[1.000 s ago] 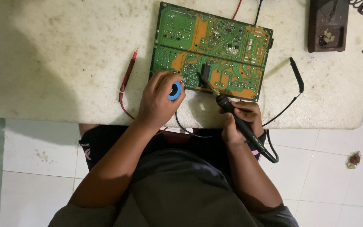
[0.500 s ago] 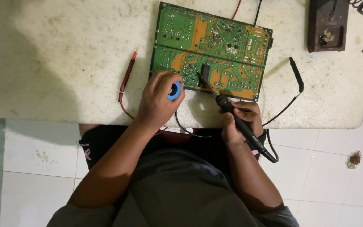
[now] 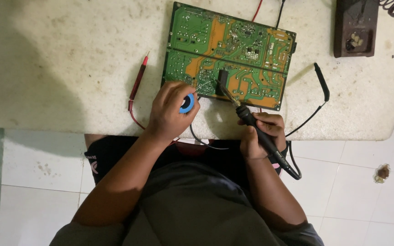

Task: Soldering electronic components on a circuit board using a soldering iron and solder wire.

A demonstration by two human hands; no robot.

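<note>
A green and orange circuit board [image 3: 251, 45] lies solder side up on a pale stone table [image 3: 60, 68]. My left hand [image 3: 169, 111] grips a small blue solder spool [image 3: 188, 103], and a thin wire runs from it to the board's near edge. My right hand [image 3: 258, 134] holds a black soldering iron [image 3: 256, 125] like a pen. Its tip [image 3: 220, 86] touches the board beside a dark rectangular part [image 3: 223, 81], where the solder wire ends.
A red probe [image 3: 138, 81] lies left of the board and a black probe [image 3: 322, 82] to its right, both with leads. A dark brown stand [image 3: 355, 28] sits at the far right. White floor tiles [image 3: 42, 159] show below the table edge.
The iron tip has shifted very slightly along the board's near edge. Both hands stay where they were.
</note>
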